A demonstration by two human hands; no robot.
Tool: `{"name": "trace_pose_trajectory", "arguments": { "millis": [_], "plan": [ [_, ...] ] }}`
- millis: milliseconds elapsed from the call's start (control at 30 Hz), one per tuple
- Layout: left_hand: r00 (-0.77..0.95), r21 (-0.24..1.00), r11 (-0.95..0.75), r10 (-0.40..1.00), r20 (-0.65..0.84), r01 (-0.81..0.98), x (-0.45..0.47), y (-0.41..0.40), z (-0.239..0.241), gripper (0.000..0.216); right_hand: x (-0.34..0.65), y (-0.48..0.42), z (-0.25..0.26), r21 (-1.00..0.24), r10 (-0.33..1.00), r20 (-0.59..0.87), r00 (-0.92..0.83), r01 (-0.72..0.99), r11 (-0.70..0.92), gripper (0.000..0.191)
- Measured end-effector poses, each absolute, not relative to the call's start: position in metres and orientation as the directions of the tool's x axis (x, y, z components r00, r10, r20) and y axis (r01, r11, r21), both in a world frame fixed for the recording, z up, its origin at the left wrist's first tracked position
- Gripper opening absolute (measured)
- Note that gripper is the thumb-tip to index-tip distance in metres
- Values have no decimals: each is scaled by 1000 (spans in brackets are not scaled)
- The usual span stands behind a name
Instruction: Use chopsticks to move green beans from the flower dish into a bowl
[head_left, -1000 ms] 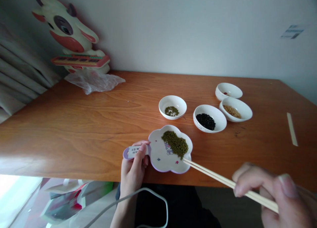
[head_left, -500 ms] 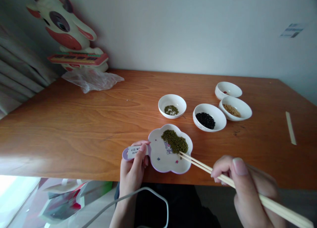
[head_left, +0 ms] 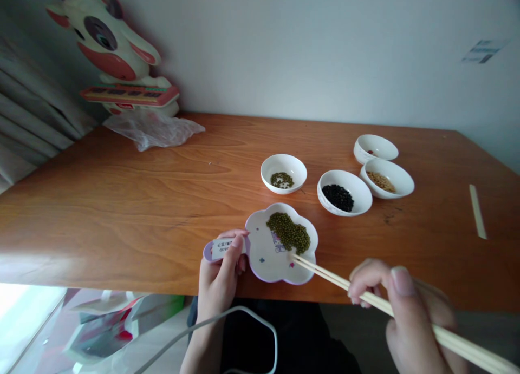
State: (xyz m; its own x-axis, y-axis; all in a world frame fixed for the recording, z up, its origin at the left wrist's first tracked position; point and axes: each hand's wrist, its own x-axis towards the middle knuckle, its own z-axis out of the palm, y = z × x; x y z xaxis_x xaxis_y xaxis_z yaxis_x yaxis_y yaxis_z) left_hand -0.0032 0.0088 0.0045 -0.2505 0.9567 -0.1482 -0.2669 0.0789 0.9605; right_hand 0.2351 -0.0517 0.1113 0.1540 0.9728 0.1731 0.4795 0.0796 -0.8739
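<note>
1. While the left hand grasps the purple handle of a flower-shaped plate just below the frame's centre, the right hand, lower right, grips a pair of chopsticks.
2. The chopstick tips, close together, are over the plate beside the lower edge of a heap of green beans — whether they touch one, I cannot tell.
3. Above the plate, near mid-frame, a white bowl has more green beans.
4. Right of centre sits a bowl of black beans; beyond it, a bowl of tan grains.
5. Upper left: a cow toy — a clear plastic bag at its base.
</note>
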Motion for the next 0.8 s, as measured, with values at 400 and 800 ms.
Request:
{"name": "trace_pose_trajectory", "arguments": {
  "millis": [400,800],
  "plan": [
    [-230,962,58,966,-122,-268,-3,8,6,29,235,-51,127,-817,940,273,205,565,114,66],
    [-237,963,67,963,-131,-262,-3,7,6,29,243,-44,103,-794,974,214,74,594,130,51]
  ]
}}
